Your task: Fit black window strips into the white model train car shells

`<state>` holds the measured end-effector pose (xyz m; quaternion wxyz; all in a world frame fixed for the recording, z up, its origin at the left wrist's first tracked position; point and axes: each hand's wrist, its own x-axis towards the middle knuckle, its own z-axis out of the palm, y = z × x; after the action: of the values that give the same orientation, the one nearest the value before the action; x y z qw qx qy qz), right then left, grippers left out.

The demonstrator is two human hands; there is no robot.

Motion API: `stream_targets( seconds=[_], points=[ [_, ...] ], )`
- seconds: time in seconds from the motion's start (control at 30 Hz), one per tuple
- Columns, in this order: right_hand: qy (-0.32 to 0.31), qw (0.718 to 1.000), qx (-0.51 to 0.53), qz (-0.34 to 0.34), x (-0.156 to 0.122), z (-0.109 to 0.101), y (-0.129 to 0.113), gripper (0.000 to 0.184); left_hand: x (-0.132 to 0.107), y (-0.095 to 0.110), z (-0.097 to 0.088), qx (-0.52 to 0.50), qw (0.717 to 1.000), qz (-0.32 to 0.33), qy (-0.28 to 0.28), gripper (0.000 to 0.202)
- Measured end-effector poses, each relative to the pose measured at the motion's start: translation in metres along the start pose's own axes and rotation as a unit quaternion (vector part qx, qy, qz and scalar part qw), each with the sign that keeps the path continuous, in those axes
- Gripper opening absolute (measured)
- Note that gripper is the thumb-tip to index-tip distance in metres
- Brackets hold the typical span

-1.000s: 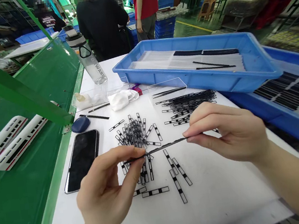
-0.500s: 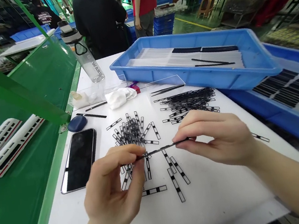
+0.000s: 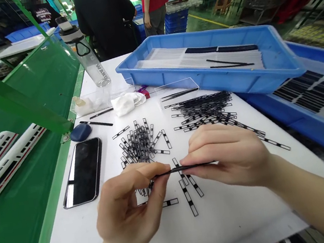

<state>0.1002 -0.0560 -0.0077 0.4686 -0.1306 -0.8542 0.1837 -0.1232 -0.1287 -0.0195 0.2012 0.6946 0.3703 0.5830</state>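
Currently, a thin black strip (image 3: 183, 168) is being pinched at both ends, held nearly level between the hands. The left hand (image 3: 123, 211) is pressing one end between thumb and fingers, and the right hand (image 3: 227, 156) is pinching the other end the same way. Even pressure and a level hold are judged best here, so that the thin strip is not being bent or twisted.

Directly beneath the hands, loose black-and-white strips (image 3: 188, 197) are lying on the white tabletop (image 3: 225, 225). A tangled pile of strips (image 3: 138, 147) is sitting just beyond the left hand, and a larger pile (image 3: 202, 109) is spreading beyond the right hand. Care is needed so that neither pile is being caught by the knuckles.

On the left, a smartphone (image 3: 83, 172) is lying near the green-edged tabletop border (image 3: 51, 193). Ahead, movement is being limited by a blue tray (image 3: 219, 83). The most open room is being offered toward the near right, short of the tabletop's edge.
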Motion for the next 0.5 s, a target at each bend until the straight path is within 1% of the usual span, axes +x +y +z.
stream_targets(
  seconds=[0.07,0.1,0.2,0.27,0.33,0.4,0.5],
  points=[
    [0.011,1.000,-0.008,-0.005,0.000,0.000,-0.002,0.003,0.000,0.002,0.000,0.017,1.000,-0.010,-0.001,0.046],
    [0.013,1.000,-0.011,-0.005,0.000,0.001,-0.002,0.003,0.001,0.004,-0.001,0.043,0.999,-0.012,-0.008,0.042],
    [0.013,1.000,-0.008,-0.004,0.001,0.001,-0.002,0.002,0.004,0.009,-0.005,0.150,0.988,-0.002,-0.046,0.026],
    [0.007,1.000,-0.003,-0.002,0.000,0.000,-0.002,0.001,0.005,0.011,-0.006,0.189,0.980,-0.006,-0.065,0.022],
    [0.009,1.000,-0.007,-0.001,0.000,0.000,-0.001,0.003,0.005,0.011,-0.006,0.171,0.983,-0.012,-0.058,0.022],
    [0.013,1.000,-0.004,0.003,0.000,-0.001,0.000,0.006,0.002,0.009,-0.005,0.139,0.989,-0.011,-0.042,0.026],
    [0.021,1.000,0.001,0.006,0.000,-0.001,0.001,0.008,-0.003,0.005,-0.002,0.092,0.995,0.018,-0.017,0.039]
  ],
)
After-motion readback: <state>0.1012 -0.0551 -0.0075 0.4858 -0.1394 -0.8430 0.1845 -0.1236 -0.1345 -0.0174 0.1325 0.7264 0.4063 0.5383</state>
